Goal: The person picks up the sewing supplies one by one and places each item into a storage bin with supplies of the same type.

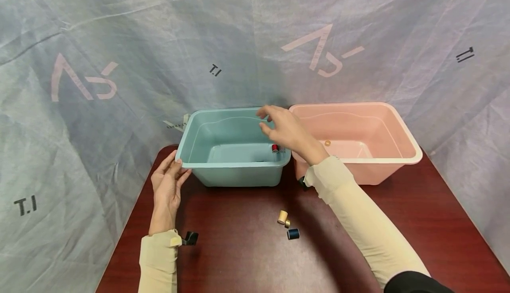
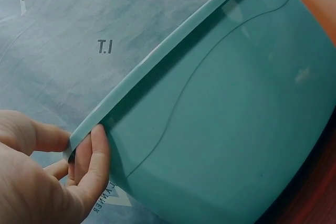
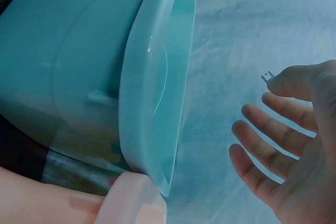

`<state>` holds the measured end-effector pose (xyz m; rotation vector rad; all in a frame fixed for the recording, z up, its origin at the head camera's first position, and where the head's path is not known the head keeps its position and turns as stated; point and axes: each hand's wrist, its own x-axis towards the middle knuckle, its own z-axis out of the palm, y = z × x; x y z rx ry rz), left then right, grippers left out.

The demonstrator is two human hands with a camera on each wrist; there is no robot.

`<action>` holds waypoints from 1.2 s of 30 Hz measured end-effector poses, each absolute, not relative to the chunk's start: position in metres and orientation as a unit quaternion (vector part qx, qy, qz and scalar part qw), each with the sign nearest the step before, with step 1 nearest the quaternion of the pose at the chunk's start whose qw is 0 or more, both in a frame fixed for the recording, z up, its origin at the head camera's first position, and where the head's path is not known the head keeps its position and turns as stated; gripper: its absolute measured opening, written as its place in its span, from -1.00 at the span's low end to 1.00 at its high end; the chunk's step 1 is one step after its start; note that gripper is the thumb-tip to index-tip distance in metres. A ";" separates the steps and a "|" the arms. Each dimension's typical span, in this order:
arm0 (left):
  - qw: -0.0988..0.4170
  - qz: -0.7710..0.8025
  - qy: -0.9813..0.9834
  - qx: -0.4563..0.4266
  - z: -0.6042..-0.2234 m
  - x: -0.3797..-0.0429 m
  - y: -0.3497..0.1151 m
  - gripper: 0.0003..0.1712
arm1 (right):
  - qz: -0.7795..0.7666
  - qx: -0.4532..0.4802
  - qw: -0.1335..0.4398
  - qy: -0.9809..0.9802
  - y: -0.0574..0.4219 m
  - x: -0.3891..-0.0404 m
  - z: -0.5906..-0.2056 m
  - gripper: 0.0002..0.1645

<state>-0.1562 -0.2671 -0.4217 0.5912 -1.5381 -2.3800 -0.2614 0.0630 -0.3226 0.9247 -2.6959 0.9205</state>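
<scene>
My left hand [image 1: 166, 186] pinches the near left corner of a teal plastic tub [image 1: 235, 175]; in the left wrist view, the thumb is on one side of its rim [image 2: 139, 69] and the fingers are on the other. Over the tub's right end hangs my right hand [image 1: 283, 127], fingers spread and holding nothing. In the right wrist view this hand [image 3: 289, 140] is apart from the rim. Below it, a red thread spool [image 1: 275, 148] lies inside the teal tub. A small tan spool [image 1: 327, 143] is in the pink tub [image 1: 366, 175] to the right.
On the dark red table [image 1: 235, 248], in front of the tubs, lie a cream thread spool [image 1: 282, 217], a small gold piece [image 1: 287, 224] and a dark blue spool [image 1: 293, 233]. A grey printed cloth [image 1: 159, 63] hangs behind the tubs and down both sides.
</scene>
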 end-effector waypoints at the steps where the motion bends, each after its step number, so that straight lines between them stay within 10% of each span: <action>1: 0.124 -0.816 -0.527 0.203 -0.422 -0.156 -0.267 -0.43 | 0.307 0.309 0.074 -0.897 0.063 -0.261 -0.323 -0.65; 36: 0.123 -0.819 -0.523 0.203 -0.423 -0.158 -0.264 -0.47 | 0.327 0.307 0.068 -0.891 0.086 -0.232 -0.341 -0.63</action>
